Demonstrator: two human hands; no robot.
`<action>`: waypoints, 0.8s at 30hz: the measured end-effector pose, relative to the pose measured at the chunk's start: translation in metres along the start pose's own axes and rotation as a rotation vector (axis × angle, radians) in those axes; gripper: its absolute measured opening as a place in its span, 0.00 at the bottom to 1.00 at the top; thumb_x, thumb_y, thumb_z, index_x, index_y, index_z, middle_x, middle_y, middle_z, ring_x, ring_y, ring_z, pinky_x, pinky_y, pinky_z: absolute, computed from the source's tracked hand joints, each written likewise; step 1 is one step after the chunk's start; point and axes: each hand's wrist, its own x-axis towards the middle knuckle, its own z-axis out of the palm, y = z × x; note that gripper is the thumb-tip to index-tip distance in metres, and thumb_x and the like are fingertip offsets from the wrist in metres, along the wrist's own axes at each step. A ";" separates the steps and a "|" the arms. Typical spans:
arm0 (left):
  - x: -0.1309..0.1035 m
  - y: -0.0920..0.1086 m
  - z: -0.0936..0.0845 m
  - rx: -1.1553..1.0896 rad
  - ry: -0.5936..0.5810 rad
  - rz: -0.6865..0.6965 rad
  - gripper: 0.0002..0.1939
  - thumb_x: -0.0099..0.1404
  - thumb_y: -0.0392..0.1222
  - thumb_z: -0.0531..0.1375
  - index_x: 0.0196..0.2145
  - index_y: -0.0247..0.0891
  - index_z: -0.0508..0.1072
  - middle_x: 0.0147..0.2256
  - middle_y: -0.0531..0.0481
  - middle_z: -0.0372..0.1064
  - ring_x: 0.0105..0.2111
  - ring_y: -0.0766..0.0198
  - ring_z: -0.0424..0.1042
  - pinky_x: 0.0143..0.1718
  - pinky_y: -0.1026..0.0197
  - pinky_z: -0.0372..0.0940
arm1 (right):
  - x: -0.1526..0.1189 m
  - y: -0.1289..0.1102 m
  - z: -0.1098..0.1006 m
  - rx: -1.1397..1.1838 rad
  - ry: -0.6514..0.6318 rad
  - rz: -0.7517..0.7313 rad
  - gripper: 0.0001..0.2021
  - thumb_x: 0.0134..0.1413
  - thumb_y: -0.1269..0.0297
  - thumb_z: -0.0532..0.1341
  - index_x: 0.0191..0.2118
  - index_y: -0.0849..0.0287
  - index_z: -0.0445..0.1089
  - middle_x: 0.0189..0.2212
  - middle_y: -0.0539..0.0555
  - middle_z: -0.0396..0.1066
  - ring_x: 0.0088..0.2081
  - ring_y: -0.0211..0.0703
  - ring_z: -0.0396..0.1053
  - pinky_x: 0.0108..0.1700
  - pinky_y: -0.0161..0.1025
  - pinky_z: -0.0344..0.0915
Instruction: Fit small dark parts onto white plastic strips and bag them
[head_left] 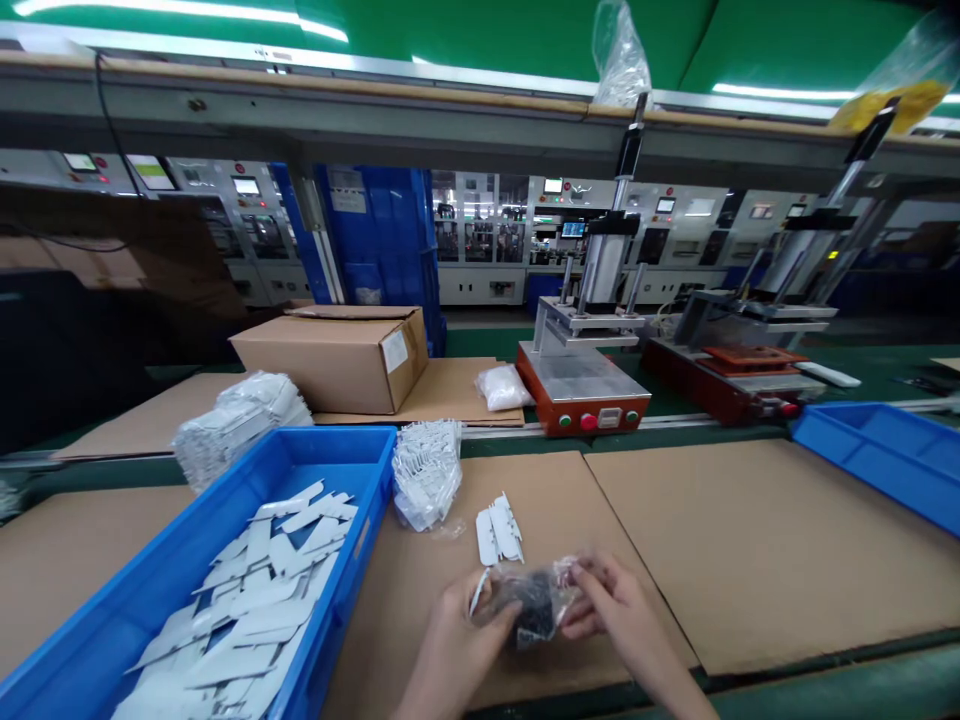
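Between my two hands is a clear plastic bag (534, 605) with small dark parts inside, held just above the cardboard. My left hand (469, 630) grips the bag's left side, and a thin white piece (479, 592) sticks up by its fingers. With fingers pinched, my right hand (611, 600) holds the bag's right end; that side is slightly blurred. Just beyond the bag, a few flat white plastic pieces (499, 530) lie side by side on the cardboard sheet (547, 480).
To the left stands a blue bin (375, 540) of loose white pieces. Bagged white parts (427, 470) sit beside it, with another bundle (240, 420) behind. Further back are a carton (337, 355), a press (585, 370), a second press (750, 370) and a blue tray (885, 460).
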 end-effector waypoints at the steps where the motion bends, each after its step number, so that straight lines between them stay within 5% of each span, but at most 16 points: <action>1: 0.003 -0.002 0.003 0.019 0.037 -0.003 0.05 0.52 0.40 0.58 0.24 0.35 0.68 0.23 0.53 0.68 0.25 0.65 0.67 0.27 0.66 0.62 | 0.000 0.000 0.000 0.028 0.004 0.010 0.15 0.42 0.51 0.58 0.28 0.58 0.59 0.21 0.46 0.67 0.18 0.40 0.69 0.21 0.38 0.69; 4: 0.010 -0.009 0.007 0.011 0.162 0.046 0.15 0.53 0.41 0.57 0.16 0.37 0.55 0.16 0.57 0.58 0.19 0.71 0.60 0.22 0.69 0.57 | 0.001 -0.003 -0.004 0.019 0.050 -0.046 0.13 0.42 0.53 0.58 0.26 0.58 0.60 0.28 0.51 0.69 0.24 0.42 0.70 0.22 0.38 0.68; 8: 0.019 -0.005 0.002 -0.153 0.188 0.128 0.19 0.53 0.39 0.57 0.17 0.39 0.47 0.21 0.55 0.59 0.25 0.70 0.62 0.28 0.68 0.60 | -0.005 -0.011 -0.007 0.011 0.031 -0.196 0.11 0.46 0.55 0.57 0.25 0.59 0.63 0.46 0.57 0.63 0.43 0.48 0.65 0.43 0.43 0.63; 11: 0.028 0.009 -0.006 -0.255 0.140 0.145 0.19 0.53 0.39 0.57 0.17 0.39 0.46 0.24 0.53 0.62 0.25 0.70 0.64 0.28 0.66 0.61 | -0.011 -0.015 -0.004 0.195 -0.208 -0.214 0.15 0.47 0.50 0.55 0.30 0.59 0.64 0.42 0.59 0.67 0.47 0.50 0.62 0.48 0.48 0.58; 14: 0.034 0.026 -0.013 -0.252 0.095 0.158 0.19 0.54 0.39 0.56 0.16 0.39 0.47 0.24 0.53 0.64 0.21 0.71 0.64 0.24 0.67 0.61 | -0.011 -0.011 0.003 0.358 -0.339 -0.278 0.25 0.30 0.47 0.64 0.36 0.54 0.62 0.33 0.55 0.69 0.39 0.51 0.67 0.38 0.46 0.65; 17: 0.035 0.044 -0.016 -0.062 -0.017 0.215 0.15 0.54 0.40 0.56 0.16 0.36 0.54 0.23 0.53 0.67 0.21 0.71 0.65 0.23 0.68 0.59 | -0.010 -0.003 0.012 0.315 -0.246 -0.270 0.35 0.24 0.55 0.69 0.45 0.53 0.59 0.30 0.52 0.69 0.34 0.47 0.69 0.33 0.40 0.67; 21: 0.038 0.068 -0.016 0.317 -0.284 0.351 0.08 0.54 0.39 0.56 0.22 0.34 0.68 0.24 0.52 0.70 0.26 0.69 0.67 0.28 0.69 0.58 | -0.015 0.011 0.031 0.140 -0.159 -0.192 0.20 0.35 0.53 0.64 0.36 0.61 0.71 0.31 0.57 0.73 0.38 0.51 0.68 0.42 0.45 0.64; 24: 0.049 0.076 -0.018 0.391 -0.489 0.382 0.07 0.54 0.39 0.57 0.23 0.33 0.70 0.26 0.51 0.71 0.26 0.69 0.68 0.26 0.71 0.57 | -0.028 0.031 0.048 0.305 -0.031 -0.004 0.21 0.36 0.49 0.62 0.34 0.61 0.72 0.31 0.57 0.74 0.36 0.53 0.70 0.34 0.46 0.68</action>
